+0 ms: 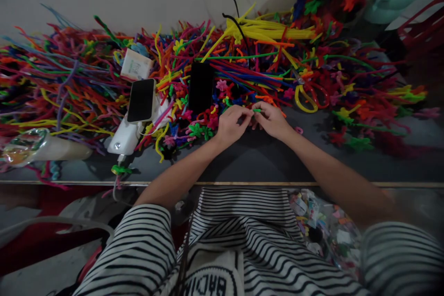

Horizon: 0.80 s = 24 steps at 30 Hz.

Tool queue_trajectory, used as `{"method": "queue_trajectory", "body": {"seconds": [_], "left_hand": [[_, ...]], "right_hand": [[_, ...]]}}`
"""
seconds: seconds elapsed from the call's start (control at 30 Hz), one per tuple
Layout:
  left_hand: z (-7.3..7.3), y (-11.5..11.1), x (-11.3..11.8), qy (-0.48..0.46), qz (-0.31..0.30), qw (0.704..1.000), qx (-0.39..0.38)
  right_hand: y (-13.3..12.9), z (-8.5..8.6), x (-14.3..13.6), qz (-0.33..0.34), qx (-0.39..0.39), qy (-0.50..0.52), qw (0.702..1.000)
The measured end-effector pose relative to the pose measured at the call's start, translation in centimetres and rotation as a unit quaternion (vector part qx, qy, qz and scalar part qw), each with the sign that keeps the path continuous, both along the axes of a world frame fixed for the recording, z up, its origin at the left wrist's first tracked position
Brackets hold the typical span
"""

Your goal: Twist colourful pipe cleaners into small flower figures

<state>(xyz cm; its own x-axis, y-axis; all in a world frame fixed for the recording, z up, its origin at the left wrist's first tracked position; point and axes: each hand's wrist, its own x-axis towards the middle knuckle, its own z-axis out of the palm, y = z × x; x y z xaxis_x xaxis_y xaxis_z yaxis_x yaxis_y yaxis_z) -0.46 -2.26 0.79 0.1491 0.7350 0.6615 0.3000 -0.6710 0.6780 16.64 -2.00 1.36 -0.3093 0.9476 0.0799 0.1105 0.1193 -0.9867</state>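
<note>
My left hand (233,125) and my right hand (270,119) meet at the fingertips over the dark table (256,162). A small green piece (256,110), which looks like pipe cleaner, shows between them, pinched in my right fingers. The fingers of my left hand are closed against its left end; whether they grip it too is too small to tell. Just left of my left hand lie green (201,131) and red fuzzy flower shapes. A small pink loop (299,130) rests right of my right hand.
Colourful pipe cleaners (69,88) cover the back of the table. Among them lie a black phone (201,87), a second phone (141,100), a white power bank (124,136) and yellow-and-red scissors (307,97). A plastic cup (65,147) lies at the left. A bag (329,226) hangs below the edge.
</note>
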Motion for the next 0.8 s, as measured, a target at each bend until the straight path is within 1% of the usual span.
{"method": "queue_trajectory", "body": {"seconds": [0.03,0.1,0.17,0.23,0.3,0.37,0.47,0.57,0.63,0.7,0.77,0.8], "left_hand": [[0.1,0.0,0.0,-0.011,-0.008,1.0,-0.015],[0.2,0.1,-0.1,-0.073,-0.044,0.992,-0.097],[0.2,0.5,-0.1,-0.152,-0.092,0.963,-0.202],[0.0,0.9,-0.2,-0.201,-0.138,0.931,-0.273],[-0.2,1.3,-0.3,-0.218,-0.167,0.911,-0.307],[-0.3,1.7,-0.4,-0.215,-0.186,0.906,-0.313],[-0.5,2.0,-0.6,-0.183,-0.205,0.915,-0.295],[-0.3,2.2,-0.9,-0.129,-0.21,0.936,-0.251],[0.0,2.0,-1.2,-0.074,-0.194,0.96,-0.187],[0.5,1.8,-1.4,-0.007,-0.172,0.98,-0.097],[0.8,1.5,-1.6,0.049,-0.155,0.987,-0.018],[0.8,1.5,-1.6,0.069,-0.15,0.986,0.006]], "right_hand": [[-0.1,0.0,0.0,0.005,0.005,0.0,1.0],[-0.1,0.0,0.0,0.005,0.008,0.006,1.0],[0.0,0.0,0.0,0.006,0.007,0.021,1.0],[0.2,0.0,0.0,0.026,0.001,0.042,0.999],[0.3,0.1,0.0,0.057,-0.003,0.054,0.997],[0.3,0.2,0.1,0.077,0.002,0.058,0.995],[-0.1,0.6,0.3,0.078,0.016,0.05,0.996],[-0.5,1.1,0.5,0.071,0.007,0.028,0.997],[-0.7,1.3,0.6,0.067,-0.005,0.018,0.998],[-0.6,1.3,0.6,0.062,-0.016,0.015,0.998],[-0.3,1.1,0.6,0.06,-0.027,0.015,0.998],[-0.2,1.0,0.6,0.058,-0.035,0.014,0.998]]}}
